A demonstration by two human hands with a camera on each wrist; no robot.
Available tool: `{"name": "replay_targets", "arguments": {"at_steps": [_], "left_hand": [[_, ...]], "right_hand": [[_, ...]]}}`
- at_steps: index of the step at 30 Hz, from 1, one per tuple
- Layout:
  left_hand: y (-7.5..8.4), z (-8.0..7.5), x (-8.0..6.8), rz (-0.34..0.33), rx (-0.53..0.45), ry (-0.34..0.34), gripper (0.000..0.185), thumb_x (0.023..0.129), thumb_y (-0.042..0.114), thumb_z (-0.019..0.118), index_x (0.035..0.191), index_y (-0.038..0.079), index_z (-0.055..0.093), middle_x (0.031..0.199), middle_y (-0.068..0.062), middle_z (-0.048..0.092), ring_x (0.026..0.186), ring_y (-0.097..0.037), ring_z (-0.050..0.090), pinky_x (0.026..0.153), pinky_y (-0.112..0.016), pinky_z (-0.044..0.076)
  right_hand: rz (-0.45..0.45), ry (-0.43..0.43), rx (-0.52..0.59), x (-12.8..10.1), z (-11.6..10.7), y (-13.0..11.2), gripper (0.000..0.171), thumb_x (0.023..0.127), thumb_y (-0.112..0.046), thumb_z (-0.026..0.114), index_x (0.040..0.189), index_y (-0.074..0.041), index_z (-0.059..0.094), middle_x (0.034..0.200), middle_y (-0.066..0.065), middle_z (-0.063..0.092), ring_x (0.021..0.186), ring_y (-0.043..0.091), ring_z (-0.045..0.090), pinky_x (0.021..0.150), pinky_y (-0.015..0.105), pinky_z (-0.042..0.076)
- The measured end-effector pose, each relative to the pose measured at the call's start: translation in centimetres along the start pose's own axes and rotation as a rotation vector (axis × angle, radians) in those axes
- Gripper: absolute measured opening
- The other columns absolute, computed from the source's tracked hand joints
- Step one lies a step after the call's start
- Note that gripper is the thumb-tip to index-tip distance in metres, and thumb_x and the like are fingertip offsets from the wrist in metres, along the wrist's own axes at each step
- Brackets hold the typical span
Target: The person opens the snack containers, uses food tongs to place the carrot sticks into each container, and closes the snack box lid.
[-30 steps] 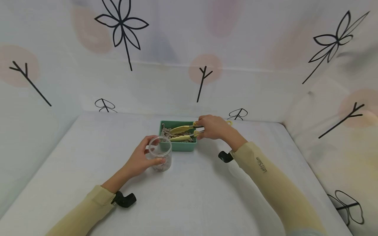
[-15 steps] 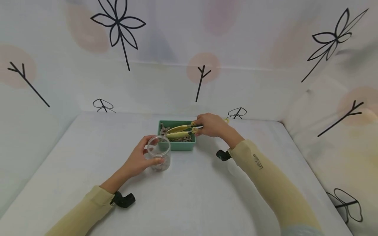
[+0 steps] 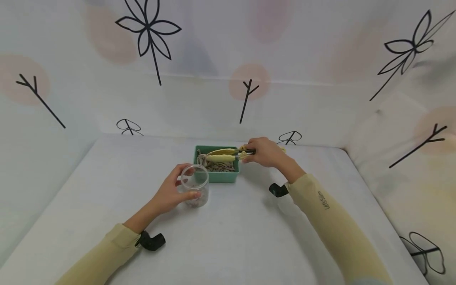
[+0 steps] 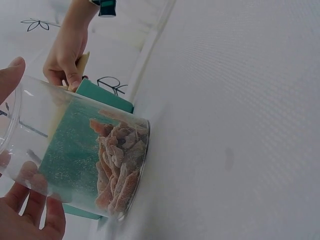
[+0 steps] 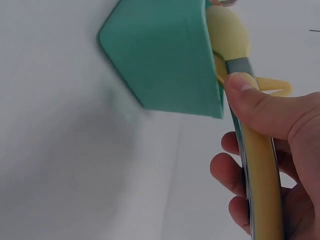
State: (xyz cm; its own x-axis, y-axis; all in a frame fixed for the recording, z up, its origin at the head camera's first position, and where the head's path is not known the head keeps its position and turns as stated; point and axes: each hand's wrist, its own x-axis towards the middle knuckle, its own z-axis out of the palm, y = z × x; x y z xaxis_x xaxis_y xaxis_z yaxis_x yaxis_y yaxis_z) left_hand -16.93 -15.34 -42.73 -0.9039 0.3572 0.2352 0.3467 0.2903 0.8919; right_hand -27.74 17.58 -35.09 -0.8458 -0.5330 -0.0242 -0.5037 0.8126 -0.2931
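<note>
My left hand (image 3: 168,193) grips a clear plastic jar (image 3: 201,190), its fingers and thumb round the wall. Dried brownish-pink strips (image 4: 120,167) lie in the jar's bottom, seen in the left wrist view. Just behind the jar stands a green rectangular box (image 3: 222,178) holding grey-brown strips (image 3: 219,166). My right hand (image 3: 264,152) holds yellow-and-metal tongs (image 3: 221,158), thumb on one arm and fingers curled on the other in the right wrist view. The tongs' heads reach over the box, close together, with pale strips right at their tips.
A white tabletop (image 3: 228,237) spreads in front of the box and jar. Behind it rises a pale cloth backdrop (image 3: 199,107) with plant drawings. Each wrist wears a black camera mount (image 3: 152,241).
The tongs first moved left into the strips and their heads drew together. Now they have come up and slightly right. The left hand and jar stay in place.
</note>
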Motion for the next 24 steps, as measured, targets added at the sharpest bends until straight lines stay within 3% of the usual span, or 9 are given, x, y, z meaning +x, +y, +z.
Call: {"name": "replay_targets", "arguments": {"at_steps": [11,24], "left_hand": [[0.0,0.0,-0.1,-0.017,0.006,0.002,0.077,0.081,0.018,0.085,0.144,0.013,0.041,0.141,-0.015,0.049,0.130,-0.026,0.044,0.100,-0.056,0.039],[0.2,0.1,-0.1,-0.016,0.015,0.007,0.078,0.080,0.019,0.085,0.144,0.014,0.041,0.140,-0.015,0.050,0.130,-0.026,0.044,0.099,-0.055,0.039]], "right_hand": [[0.007,0.048,0.171,-1.5,-1.2,1.1,0.041,0.087,-0.029,0.080,0.119,-0.005,0.072,0.101,0.001,0.066,0.082,0.019,0.055,0.071,0.036,0.045],[-0.010,0.096,0.180,-2.5,-3.2,0.3,0.041,0.087,-0.025,0.080,0.121,-0.003,0.071,0.099,0.004,0.067,0.081,0.021,0.055,0.069,0.035,0.046]]}}
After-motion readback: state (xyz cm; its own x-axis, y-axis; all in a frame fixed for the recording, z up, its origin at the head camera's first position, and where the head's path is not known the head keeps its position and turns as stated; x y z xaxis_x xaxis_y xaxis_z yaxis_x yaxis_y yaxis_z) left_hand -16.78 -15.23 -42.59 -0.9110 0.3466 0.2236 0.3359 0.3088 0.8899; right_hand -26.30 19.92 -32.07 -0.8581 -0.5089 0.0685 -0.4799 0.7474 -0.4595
